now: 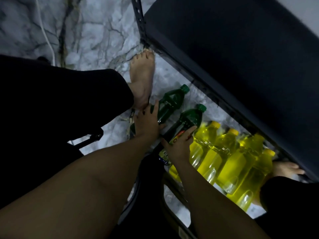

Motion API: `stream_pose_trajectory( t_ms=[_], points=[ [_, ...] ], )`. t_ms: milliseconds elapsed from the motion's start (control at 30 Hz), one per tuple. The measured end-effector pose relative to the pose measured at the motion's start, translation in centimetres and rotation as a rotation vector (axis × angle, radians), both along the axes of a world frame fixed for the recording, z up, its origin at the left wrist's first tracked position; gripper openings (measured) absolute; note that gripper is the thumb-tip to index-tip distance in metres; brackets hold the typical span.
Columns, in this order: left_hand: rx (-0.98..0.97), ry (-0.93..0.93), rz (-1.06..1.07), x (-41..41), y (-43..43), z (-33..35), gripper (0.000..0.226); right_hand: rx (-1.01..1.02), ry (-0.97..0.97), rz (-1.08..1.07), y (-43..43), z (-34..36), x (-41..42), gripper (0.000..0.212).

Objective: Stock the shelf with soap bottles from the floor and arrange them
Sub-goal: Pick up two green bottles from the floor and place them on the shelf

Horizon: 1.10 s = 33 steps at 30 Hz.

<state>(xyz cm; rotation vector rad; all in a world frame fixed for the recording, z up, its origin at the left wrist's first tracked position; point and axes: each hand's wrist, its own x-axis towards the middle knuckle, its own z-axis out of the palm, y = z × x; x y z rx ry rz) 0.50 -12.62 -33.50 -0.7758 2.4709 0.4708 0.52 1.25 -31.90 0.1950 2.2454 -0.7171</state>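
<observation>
Head view: L hand (148, 124) grips green bottle (170, 100) mid-body, R hand (179, 145) grips 2nd green bottle (189, 120), both low at floor (103, 31) beside shelf (224, 49), near yellow bottles (224, 152); prob. full, heavy, slick plastic, so hold at waist, not cap.

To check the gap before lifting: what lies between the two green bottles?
In the head view, bare marble floor shows between the upper halves of the left green bottle, in the left hand, and the right green bottle, in the right hand.
</observation>
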Motion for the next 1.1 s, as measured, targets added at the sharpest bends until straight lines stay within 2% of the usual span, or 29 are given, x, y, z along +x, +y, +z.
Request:
stream_pose_trajectory(
  t_ms=[133,433,633,800,1000,1100],
  points=[
    [0.076,-0.072,0.04,-0.6,0.2,-0.6,0.106,0.012,0.016,-0.091,-0.4,-0.5,0.1,0.13],
    [0.257,-0.041,0.139,-1.1,0.8,-1.3,0.107,-0.032,0.03,-0.287,1.1,1.0,-2.4,0.114],
    [0.373,-0.03,0.283,-0.8,3.2,0.0,0.093,-0.049,0.1,-0.298,3.3,5.1,-1.3,0.113],
    [0.474,0.074,0.287,-0.8,3.0,4.5,0.098,-0.107,0.144,-0.335,5.5,10.4,-0.1,0.123],
    [0.47,0.287,0.113,-2.4,2.8,14.2,0.071,-0.178,0.33,-0.299,9.1,17.2,0.8,0.125],
    [0.477,0.387,0.002,-2.8,2.7,19.3,0.071,-0.294,0.397,-0.295,10.4,21.7,0.8,0.126]
  ],
)
